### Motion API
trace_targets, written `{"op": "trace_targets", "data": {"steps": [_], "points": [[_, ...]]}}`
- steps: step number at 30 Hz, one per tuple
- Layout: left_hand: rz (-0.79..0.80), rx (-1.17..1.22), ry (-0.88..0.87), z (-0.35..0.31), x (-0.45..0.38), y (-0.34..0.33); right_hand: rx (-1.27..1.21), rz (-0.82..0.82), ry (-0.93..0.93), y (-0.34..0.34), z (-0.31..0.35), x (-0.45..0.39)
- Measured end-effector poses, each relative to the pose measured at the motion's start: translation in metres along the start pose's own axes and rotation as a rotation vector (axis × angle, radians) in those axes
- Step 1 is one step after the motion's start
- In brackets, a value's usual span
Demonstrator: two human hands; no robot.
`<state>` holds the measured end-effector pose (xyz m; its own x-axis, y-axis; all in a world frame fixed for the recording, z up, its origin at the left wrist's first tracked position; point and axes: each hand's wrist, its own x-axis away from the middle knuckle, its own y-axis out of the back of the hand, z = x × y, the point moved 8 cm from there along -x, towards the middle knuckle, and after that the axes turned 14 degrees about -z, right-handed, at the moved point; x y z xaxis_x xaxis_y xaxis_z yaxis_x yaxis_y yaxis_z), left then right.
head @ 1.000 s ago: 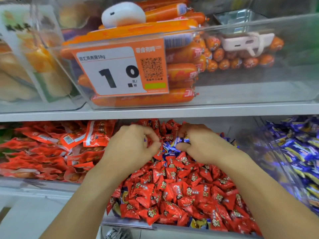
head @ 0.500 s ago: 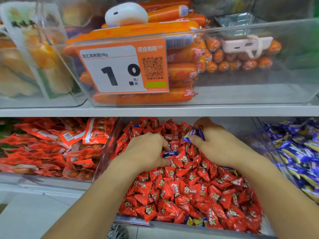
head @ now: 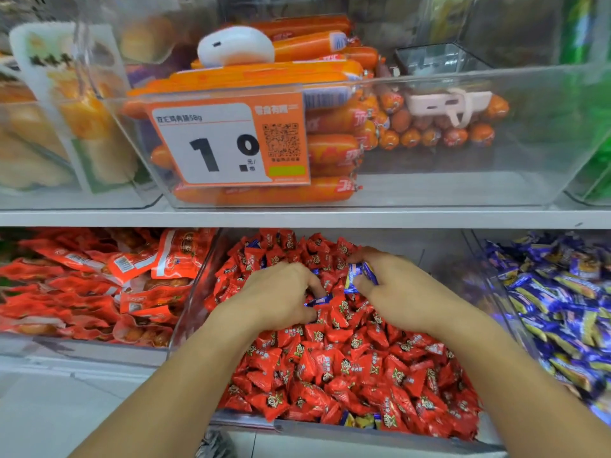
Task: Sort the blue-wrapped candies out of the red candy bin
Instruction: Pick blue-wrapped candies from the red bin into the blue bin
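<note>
A clear bin (head: 330, 428) on the lower shelf is heaped with red-wrapped candies (head: 347, 365). Both hands are in its back half. My right hand (head: 393, 292) grips a few blue-wrapped candies (head: 358, 274) between thumb and fingers. My left hand (head: 281, 295) lies curled on the red pile, its fingertips at another blue-wrapped candy (head: 319, 300); whether it holds that one I cannot tell. Two more blue wrappers (head: 253, 244) peek out at the bin's back left, and some yellow-blue ones (head: 360, 419) lie at the front edge.
To the right stands a bin of blue-wrapped candies (head: 562, 302). To the left is a bin of red snack packs (head: 99, 282). The shelf edge (head: 297, 218) runs just above the hands, carrying a clear bin of orange sausages (head: 330, 140) with a price tag (head: 228, 143).
My right hand has slid a little toward the middle of the bin, still with its blue candies. My left hand stays on the pile by the other blue candy.
</note>
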<state>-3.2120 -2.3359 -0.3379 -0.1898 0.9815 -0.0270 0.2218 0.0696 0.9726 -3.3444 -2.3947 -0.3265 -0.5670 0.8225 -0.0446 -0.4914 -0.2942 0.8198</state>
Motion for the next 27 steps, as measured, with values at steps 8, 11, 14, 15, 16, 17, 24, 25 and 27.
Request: {"op": "trace_targets", "data": {"steps": [8,11,14,15,16,17,24,25,27], "points": [[-0.133,0.164,0.098,0.015,0.01,0.022,-0.128,-0.046,0.013,0.007,0.008,0.0],[-0.175,0.331,0.131,0.018,0.022,0.04,-0.2,-0.045,0.039,0.008,0.012,0.004],[-0.169,0.521,0.142,0.005,0.034,0.048,-0.348,0.009,0.027,0.004,0.014,0.008],[-0.137,0.597,0.158,-0.004,0.036,0.044,-0.47,0.026,-0.02,0.003,0.015,0.011],[-0.105,0.688,0.177,-0.014,0.037,0.038,-0.61,0.042,-0.078,0.002,0.015,0.015],[-0.086,0.776,0.198,-0.024,0.036,0.031,-0.735,0.056,-0.126,0.001,0.016,0.019],[-0.092,0.939,0.16,-0.095,0.03,0.017,-0.573,-0.23,0.066,0.07,-0.012,0.058],[-0.068,0.969,0.165,-0.11,0.031,0.016,-0.57,-0.269,0.07,0.081,-0.02,0.065],[-0.037,1.032,0.164,-0.145,0.032,0.012,-0.617,-0.321,0.056,0.103,-0.037,0.082]]}}
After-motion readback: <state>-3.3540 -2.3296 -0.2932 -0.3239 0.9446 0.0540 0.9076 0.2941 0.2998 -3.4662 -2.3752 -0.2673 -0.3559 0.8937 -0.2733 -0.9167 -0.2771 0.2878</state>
